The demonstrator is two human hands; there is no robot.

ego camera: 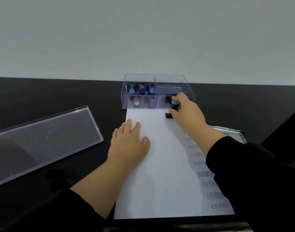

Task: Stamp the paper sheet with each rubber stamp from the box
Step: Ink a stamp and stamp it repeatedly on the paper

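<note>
Left of the paper sheet (pixel 160 164), a clear plastic lid (pixel 43 139) lies flat on the dark table (pixel 43 94). On the sheet's left edge rests the left hand (pixel 130 141), palm down, fingers straight and slightly spread. Beyond the sheet's far edge, touching it, stands the clear box (pixel 157 91); its left compartments hold blue- and purple-topped stamps (pixel 141 90). At the sheet's far right corner the right hand (pixel 185 111) grips a blue-capped black stamp (pixel 174 106), base down on the paper. Blue "SAMPLE" and "AIR MAIL" prints (pixel 205 173) run down the sheet's right side. Right of the sheet, a shiny tray (pixel 235 133) peeks from behind the sleeve.
</note>
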